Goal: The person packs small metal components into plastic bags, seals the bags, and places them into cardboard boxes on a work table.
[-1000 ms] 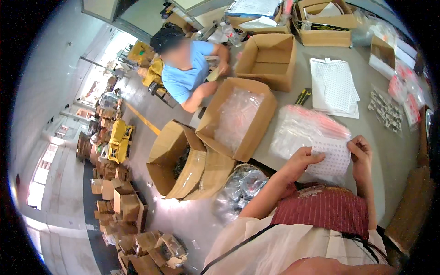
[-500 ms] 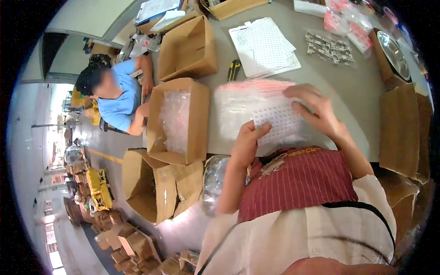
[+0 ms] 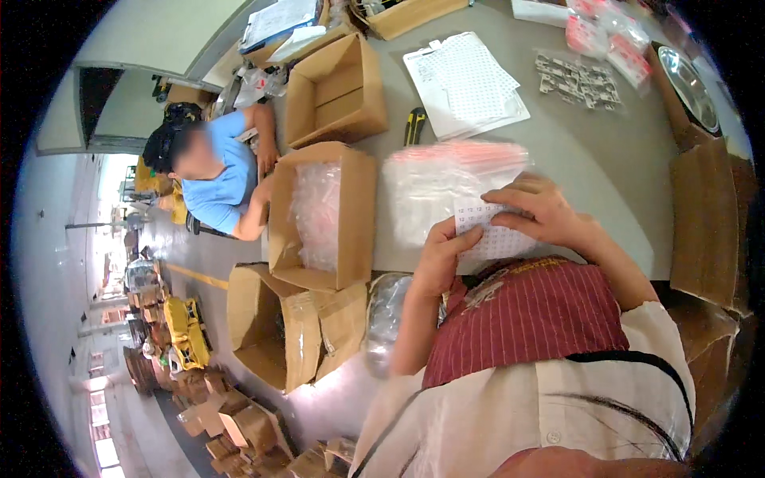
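Observation:
My left hand (image 3: 441,253) grips the lower left edge of a white sticker sheet (image 3: 504,242) printed with small rows of characters, its thumb on top. Over the sheet's upper right part lies my right hand (image 3: 536,209), fingers bent and pinched together at the stickers. Whether a sticker is between those fingertips is too small to make out. Just beyond the sheet, a stack of clear zip bags (image 3: 418,191) with red top edges lies flat on the grey table (image 3: 590,163), partly covered by the sheet and my right hand.
An open carton (image 3: 360,219) of clear bags stands left of the stack, with another carton (image 3: 374,88) behind it. A yellow-black utility knife (image 3: 414,126) lies near a clipboard (image 3: 510,119) with more sheets. Bagged metal parts (image 3: 578,80) lie far right. A person in blue (image 3: 211,171) works at left.
My right hand has moved from the bag stack down onto the sticker sheet, its fingers now at the stickers. The sheet has come slightly nearer to me, still in my left hand.

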The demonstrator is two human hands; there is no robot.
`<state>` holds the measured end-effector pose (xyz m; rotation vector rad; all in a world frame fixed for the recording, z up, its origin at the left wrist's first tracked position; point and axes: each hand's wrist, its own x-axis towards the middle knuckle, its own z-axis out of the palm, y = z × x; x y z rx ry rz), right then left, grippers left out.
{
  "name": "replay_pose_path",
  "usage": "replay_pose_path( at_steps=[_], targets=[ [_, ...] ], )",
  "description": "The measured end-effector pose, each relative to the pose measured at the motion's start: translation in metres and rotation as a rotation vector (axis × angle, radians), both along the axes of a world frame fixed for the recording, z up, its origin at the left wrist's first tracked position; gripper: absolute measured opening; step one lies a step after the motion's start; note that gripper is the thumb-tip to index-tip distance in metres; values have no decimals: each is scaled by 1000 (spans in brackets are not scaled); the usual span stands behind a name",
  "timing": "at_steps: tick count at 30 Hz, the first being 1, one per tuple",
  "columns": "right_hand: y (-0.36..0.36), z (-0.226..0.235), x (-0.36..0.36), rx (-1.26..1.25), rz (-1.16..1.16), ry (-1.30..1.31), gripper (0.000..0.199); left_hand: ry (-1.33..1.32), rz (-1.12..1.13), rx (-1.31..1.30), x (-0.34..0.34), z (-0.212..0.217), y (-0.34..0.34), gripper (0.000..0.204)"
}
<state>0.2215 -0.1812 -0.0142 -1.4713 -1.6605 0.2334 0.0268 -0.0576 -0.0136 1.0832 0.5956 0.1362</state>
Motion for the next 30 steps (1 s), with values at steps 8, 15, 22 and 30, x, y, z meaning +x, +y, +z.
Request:
replay_pose_path(
  at_steps=[8,15,22,30],
  targets=[
    [-6,-2,-6,-57,-93,100,24,-58,67,-55,9,5,-2,29],
    [-5,-10,-6,-177,-101,219,24,49,82,172,9,16,8,36],
    [-12,-3,-14,-335,-110,315,25,-46,-55,465,2,13,16,59],
    [-6,-1,-16,-358,0,422,21,-25,-138,606,-1,18,20,33]
  ],
)
